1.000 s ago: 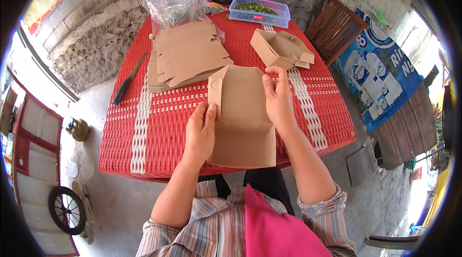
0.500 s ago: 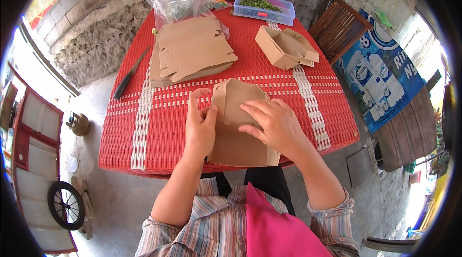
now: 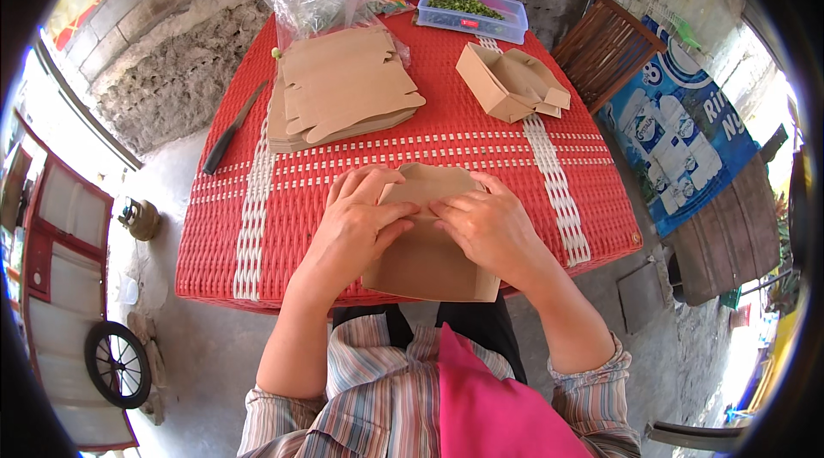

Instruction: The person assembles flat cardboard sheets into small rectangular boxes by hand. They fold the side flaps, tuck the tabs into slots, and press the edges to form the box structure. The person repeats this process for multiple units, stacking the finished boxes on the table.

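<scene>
While both hands, left hand (image 3: 356,222) and right hand (image 3: 485,226), press together, the cardboard blank (image 3: 429,265) lies beneath them.

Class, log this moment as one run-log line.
left hand: pressing cardboard piece | right hand: pressing same piece | place: red table | nearby: flat cardboard stack

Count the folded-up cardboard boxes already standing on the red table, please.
1: a folded box at the far right, near the clear plastic tub. Others may be nested inside it.
</scene>
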Demonstrator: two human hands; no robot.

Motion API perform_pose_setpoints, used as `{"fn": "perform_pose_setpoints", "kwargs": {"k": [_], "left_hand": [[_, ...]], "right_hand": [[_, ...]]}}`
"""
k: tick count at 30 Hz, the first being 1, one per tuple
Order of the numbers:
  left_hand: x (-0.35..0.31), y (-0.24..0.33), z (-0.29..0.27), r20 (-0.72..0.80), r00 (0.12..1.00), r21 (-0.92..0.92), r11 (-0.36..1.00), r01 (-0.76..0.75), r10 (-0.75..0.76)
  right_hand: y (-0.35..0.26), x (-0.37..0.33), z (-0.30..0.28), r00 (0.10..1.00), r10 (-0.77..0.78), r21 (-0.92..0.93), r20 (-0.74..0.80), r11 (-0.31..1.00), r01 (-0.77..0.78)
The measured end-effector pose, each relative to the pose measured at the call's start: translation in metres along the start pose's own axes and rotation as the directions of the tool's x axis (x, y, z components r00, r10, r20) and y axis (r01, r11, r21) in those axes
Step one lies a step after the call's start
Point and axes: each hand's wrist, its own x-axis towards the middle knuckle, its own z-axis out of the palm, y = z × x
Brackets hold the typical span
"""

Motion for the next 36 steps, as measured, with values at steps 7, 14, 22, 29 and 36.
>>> {"fn": "perform_pose_setpoints", "kwargs": {"k": [7,14,22,29,36], "left_hand": [[0.012,-0.003,0.004,0.017,0.980,0.092,0.976,-0.197,0.197],[0.008,0.002,0.005,-0.014,0.993,0.187,0.976,-0.113,0.118],[0.011,0.005,0.006,0.019,0.994,0.222,0.969,-0.106,0.104],[0.009,0.005,0.000,0.009,0.999,0.134,0.990,-0.038,0.037],[-0.012,0.002,-0.006,-0.090,0.978,-0.279,0.948,0.155,-0.186]], "right_hand": [[0.001,0.003,-0.001,0.998,-0.015,-0.051,0.064,0.999,0.019],[-0.002,-0.010,-0.026,0.992,0.053,-0.090,-0.111,0.994,-0.063],[0.018,-0.015,-0.016,0.999,0.049,-0.048,-0.005,0.998,-0.049],[0.024,-0.003,-0.033,0.995,0.070,0.101,-0.069,0.993,-0.063],[0.121,0.056,-0.003,0.740,0.576,0.276,-0.347,0.817,-0.506]]}}
